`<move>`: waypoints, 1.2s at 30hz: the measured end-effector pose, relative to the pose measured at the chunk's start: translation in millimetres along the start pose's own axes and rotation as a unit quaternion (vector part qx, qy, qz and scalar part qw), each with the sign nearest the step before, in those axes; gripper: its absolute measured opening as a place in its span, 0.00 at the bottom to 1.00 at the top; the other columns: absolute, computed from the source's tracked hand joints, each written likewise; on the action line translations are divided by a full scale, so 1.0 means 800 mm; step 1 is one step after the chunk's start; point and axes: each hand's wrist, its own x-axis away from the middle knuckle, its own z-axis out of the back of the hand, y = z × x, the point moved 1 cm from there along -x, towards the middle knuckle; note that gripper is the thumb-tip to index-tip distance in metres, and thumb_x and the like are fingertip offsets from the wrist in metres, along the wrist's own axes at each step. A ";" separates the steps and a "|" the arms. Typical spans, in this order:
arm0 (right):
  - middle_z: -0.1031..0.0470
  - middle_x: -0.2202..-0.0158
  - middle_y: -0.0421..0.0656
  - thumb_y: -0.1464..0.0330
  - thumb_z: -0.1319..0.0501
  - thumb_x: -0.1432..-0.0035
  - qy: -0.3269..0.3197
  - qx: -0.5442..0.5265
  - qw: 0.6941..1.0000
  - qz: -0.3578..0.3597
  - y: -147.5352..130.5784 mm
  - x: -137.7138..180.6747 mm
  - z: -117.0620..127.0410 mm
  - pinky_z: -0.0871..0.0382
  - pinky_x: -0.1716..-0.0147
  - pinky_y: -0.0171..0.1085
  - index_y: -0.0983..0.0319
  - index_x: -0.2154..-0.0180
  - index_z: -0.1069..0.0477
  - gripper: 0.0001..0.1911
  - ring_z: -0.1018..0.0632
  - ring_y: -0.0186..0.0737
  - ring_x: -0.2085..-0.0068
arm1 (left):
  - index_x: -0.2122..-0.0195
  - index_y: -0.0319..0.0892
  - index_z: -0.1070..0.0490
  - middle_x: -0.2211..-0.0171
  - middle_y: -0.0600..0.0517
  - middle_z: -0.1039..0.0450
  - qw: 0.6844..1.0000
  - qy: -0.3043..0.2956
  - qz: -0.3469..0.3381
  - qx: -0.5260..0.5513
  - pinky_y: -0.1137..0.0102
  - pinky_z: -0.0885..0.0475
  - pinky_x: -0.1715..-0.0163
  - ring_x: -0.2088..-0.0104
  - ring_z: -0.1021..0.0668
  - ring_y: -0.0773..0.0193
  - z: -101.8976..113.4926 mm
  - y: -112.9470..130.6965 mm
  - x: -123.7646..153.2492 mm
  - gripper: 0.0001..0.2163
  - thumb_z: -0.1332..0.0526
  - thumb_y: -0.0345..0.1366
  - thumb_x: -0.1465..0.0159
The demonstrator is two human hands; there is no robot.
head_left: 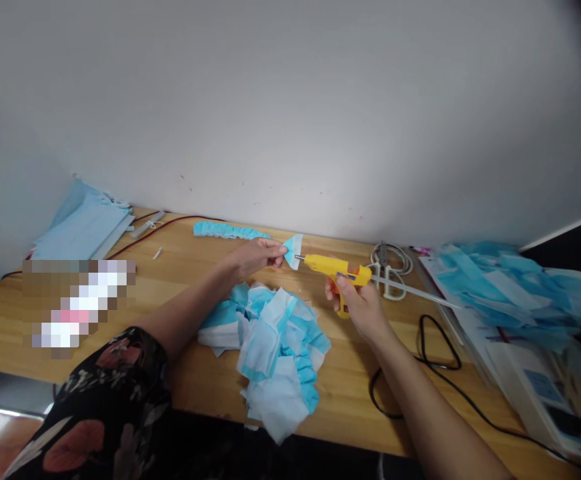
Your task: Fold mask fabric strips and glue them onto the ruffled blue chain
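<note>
My left hand (259, 256) pinches a small folded blue fabric piece (293, 249) above the wooden table (180, 293). My right hand (357, 305) grips a yellow glue gun (334, 268) by its handle, and the metal nozzle touches the blue piece. A clear glue stick (420, 292) juts from the back of the gun to the right. Just below both hands lies a ruffled bundle of blue and white fabric pieces (273, 347).
A pleated blue strip (227, 231) lies by the wall. Scissors (387, 267) sit right of the gun. A stack of blue masks (83, 227) is at far left, a heap of blue pieces (515, 283) at right. A black cord (440, 373) loops across the right side.
</note>
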 end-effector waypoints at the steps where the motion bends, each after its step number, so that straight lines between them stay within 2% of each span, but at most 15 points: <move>1: 0.30 0.74 0.42 0.50 0.41 0.43 -0.003 0.002 1.000 -0.002 0.000 0.000 0.000 0.34 0.84 0.30 0.62 0.71 0.30 0.21 0.30 0.33 0.76 | 0.81 0.36 0.30 0.80 0.53 0.32 1.000 0.000 0.000 0.000 0.72 0.38 0.71 0.76 0.32 0.71 0.000 0.000 0.000 0.21 0.30 0.51 0.51; 14: 0.31 0.76 0.41 0.51 0.42 0.42 -0.007 0.011 1.000 -0.013 0.009 0.001 0.002 0.36 0.83 0.30 0.63 0.72 0.29 0.21 0.32 0.31 0.78 | 0.81 0.36 0.31 0.81 0.54 0.33 1.000 0.026 0.001 0.002 0.72 0.39 0.71 0.77 0.32 0.71 0.001 0.001 -0.001 0.19 0.28 0.48 0.53; 24: 0.30 0.77 0.41 0.49 0.41 0.43 -0.010 0.020 1.000 -0.020 0.010 0.000 0.002 0.36 0.83 0.30 0.62 0.73 0.29 0.22 0.31 0.31 0.78 | 0.82 0.37 0.31 0.81 0.54 0.33 0.999 0.034 -0.010 -0.007 0.72 0.39 0.72 0.77 0.33 0.71 -0.001 0.001 -0.001 0.21 0.30 0.50 0.52; 31: 0.29 0.74 0.41 0.49 0.39 0.45 -0.031 0.007 0.999 -0.034 0.011 0.000 0.002 0.35 0.84 0.30 0.64 0.68 0.27 0.22 0.31 0.31 0.77 | 0.82 0.37 0.32 0.82 0.54 0.33 0.999 0.049 -0.018 -0.012 0.73 0.39 0.72 0.77 0.33 0.71 -0.001 0.004 -0.001 0.19 0.29 0.48 0.51; 36: 0.26 0.71 0.44 0.50 0.41 0.43 -0.064 -0.003 0.998 -0.024 0.002 0.001 0.005 0.34 0.83 0.31 0.63 0.56 0.26 0.24 0.27 0.35 0.74 | 0.82 0.38 0.33 0.83 0.55 0.34 0.996 0.077 -0.034 0.012 0.72 0.39 0.72 0.78 0.33 0.72 0.006 -0.001 -0.006 0.20 0.30 0.49 0.50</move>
